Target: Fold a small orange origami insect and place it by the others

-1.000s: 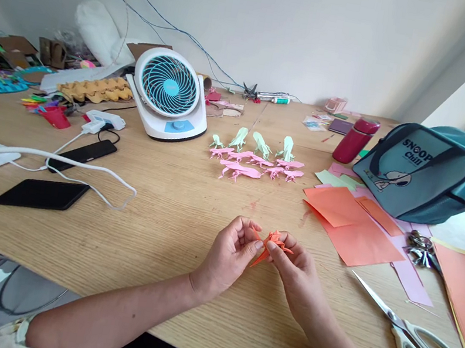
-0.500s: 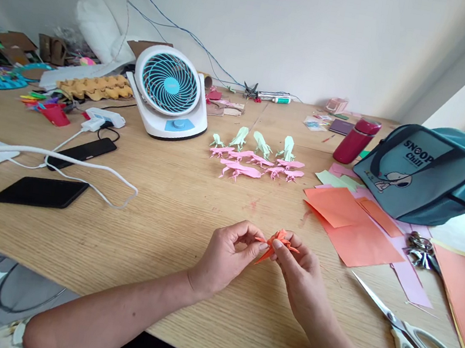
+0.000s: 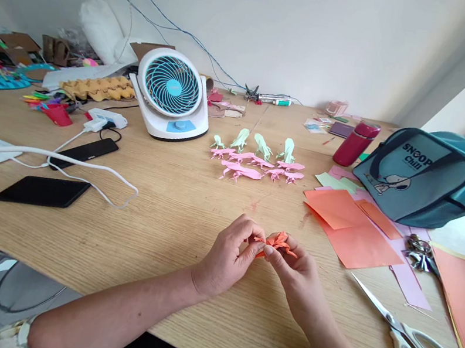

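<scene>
Between both hands is a small orange origami figure (image 3: 278, 240) with thin pointed limbs, held just above the wooden table (image 3: 149, 243). My left hand (image 3: 232, 252) pinches a thin point on its left side between thumb and forefinger. From the right, my right hand (image 3: 296, 274) grips the body, its thumb in front and its fingers behind. The fingers hide part of the figure. Beyond the hands stand several pink origami insects (image 3: 240, 171) and several pale green ones (image 3: 263, 146) in loose rows.
Scissors (image 3: 398, 326) lie open at the right, beside orange paper sheets (image 3: 363, 243) and a bunch of keys (image 3: 420, 250). Behind them are a blue bag (image 3: 419, 175) and a red bottle (image 3: 356, 143). A fan (image 3: 172, 93), phones (image 3: 43, 191) and a white cable (image 3: 95, 166) are at the left.
My right thumb has shifted left and down across the orange figure, closer to my left fingertips. The figure has turned slightly, and its lower point is now mostly covered.
</scene>
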The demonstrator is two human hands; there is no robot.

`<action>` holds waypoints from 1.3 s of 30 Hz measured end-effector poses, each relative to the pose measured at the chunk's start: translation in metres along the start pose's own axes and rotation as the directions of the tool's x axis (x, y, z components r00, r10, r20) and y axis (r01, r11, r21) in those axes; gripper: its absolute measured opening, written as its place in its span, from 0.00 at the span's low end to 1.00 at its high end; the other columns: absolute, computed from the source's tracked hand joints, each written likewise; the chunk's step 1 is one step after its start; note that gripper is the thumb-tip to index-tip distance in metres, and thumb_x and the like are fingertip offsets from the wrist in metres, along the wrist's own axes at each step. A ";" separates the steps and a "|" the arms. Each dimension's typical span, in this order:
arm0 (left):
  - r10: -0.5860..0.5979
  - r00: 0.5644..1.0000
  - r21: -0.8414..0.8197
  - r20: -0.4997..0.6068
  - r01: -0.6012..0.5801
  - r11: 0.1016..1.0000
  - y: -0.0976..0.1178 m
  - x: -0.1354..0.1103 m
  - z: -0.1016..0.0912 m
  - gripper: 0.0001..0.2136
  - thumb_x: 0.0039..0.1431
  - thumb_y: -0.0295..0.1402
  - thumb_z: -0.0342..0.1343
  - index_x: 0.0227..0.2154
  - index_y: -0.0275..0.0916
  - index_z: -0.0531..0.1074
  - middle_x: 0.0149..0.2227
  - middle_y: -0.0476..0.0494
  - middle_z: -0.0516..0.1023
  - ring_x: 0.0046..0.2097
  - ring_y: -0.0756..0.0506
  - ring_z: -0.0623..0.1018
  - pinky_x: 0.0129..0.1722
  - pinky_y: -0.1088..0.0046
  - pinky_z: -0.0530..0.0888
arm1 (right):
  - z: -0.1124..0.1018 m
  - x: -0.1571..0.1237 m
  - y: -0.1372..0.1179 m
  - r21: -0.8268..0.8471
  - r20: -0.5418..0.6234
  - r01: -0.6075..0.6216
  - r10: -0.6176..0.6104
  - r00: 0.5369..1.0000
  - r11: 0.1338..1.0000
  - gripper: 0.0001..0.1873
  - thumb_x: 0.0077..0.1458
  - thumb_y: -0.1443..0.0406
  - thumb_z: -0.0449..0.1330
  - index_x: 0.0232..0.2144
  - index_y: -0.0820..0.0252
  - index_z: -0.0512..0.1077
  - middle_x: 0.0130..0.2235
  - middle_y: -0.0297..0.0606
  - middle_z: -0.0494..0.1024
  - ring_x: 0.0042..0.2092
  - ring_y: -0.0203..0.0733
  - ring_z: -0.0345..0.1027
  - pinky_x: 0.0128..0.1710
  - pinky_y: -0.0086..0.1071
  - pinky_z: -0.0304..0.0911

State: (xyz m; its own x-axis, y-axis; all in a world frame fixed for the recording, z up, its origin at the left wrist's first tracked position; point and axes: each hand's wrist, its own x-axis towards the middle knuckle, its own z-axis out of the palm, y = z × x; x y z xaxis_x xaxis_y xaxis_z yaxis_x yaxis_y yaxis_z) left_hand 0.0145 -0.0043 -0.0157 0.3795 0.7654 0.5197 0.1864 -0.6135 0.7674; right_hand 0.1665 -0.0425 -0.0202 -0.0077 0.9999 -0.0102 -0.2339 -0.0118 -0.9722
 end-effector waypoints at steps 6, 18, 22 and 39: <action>-0.016 1.000 -0.016 -0.013 0.016 1.000 0.002 0.001 0.000 0.04 0.64 0.26 0.54 0.33 0.38 0.70 0.33 0.47 0.71 0.35 0.50 0.71 0.38 0.74 0.68 | 0.000 0.000 0.000 -0.031 -0.018 0.057 -0.058 0.998 0.998 0.14 0.51 0.54 0.68 0.30 0.56 0.71 0.30 0.32 0.74 0.34 0.37 0.67 0.40 0.30 0.63; -0.265 0.964 -0.203 0.012 0.262 0.943 0.011 -0.001 0.005 0.05 0.62 0.27 0.52 0.29 0.37 0.66 0.30 0.49 0.69 0.33 0.50 0.70 0.36 0.74 0.68 | -0.001 -0.002 0.011 -0.212 -0.018 0.145 -0.152 0.988 0.967 0.09 0.59 0.57 0.63 0.33 0.55 0.70 0.31 0.31 0.70 0.34 0.37 0.64 0.38 0.31 0.62; -0.389 0.919 -0.346 0.058 0.384 0.856 0.012 -0.003 0.007 0.06 0.62 0.29 0.52 0.28 0.37 0.65 0.28 0.50 0.68 0.31 0.51 0.68 0.32 0.75 0.67 | -0.002 -0.002 0.014 -0.309 -0.027 0.159 -0.176 0.984 0.938 0.10 0.60 0.57 0.60 0.31 0.55 0.68 0.30 0.32 0.69 0.34 0.37 0.64 0.38 0.31 0.61; -0.400 0.897 -0.359 0.190 0.443 0.822 0.006 -0.002 0.004 0.09 0.62 0.38 0.56 0.36 0.36 0.67 0.33 0.47 0.72 0.35 0.48 0.73 0.37 0.73 0.69 | -0.002 -0.003 0.006 -0.493 -0.003 0.192 -0.222 0.975 0.849 0.11 0.62 0.57 0.56 0.31 0.56 0.65 0.31 0.34 0.70 0.34 0.39 0.65 0.35 0.33 0.61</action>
State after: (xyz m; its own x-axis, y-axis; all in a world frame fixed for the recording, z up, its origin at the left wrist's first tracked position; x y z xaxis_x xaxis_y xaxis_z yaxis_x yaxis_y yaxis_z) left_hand 0.0182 -0.0099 -0.0132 0.4382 0.8946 0.0875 -0.0039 -0.0954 0.9954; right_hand 0.1675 -0.0457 -0.0261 0.0473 0.9776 0.2051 0.2794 0.1842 -0.9423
